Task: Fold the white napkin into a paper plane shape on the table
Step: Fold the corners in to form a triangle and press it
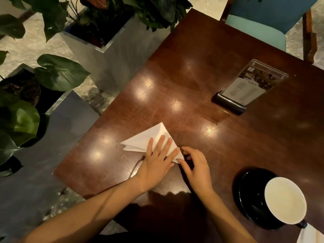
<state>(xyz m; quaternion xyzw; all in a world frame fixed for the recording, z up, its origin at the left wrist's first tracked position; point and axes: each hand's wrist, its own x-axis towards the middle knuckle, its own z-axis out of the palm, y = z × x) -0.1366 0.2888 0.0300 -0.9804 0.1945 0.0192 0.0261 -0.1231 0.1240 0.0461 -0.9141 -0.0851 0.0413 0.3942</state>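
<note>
Two hands are on the napkin (148,138), which I see lying folded into a triangle near the table's (201,71) near-left edge. My left hand (156,165) lies flat on it, fingers spread and pressing it down, while my right hand (198,170) pinches the napkin's near corner between thumb and fingertips. A cup (284,200) on a black saucer (245,193) sits well apart at right, a menu stand (245,86) farther back.

I see a plain white folded cloth napkin (145,139) on a glossy dark reddish-brown wooden table (192,67). Near right sits a white-lined cup (284,199) on a black round saucer (245,190); far right, a teal upholstered chair (259,27).
</note>
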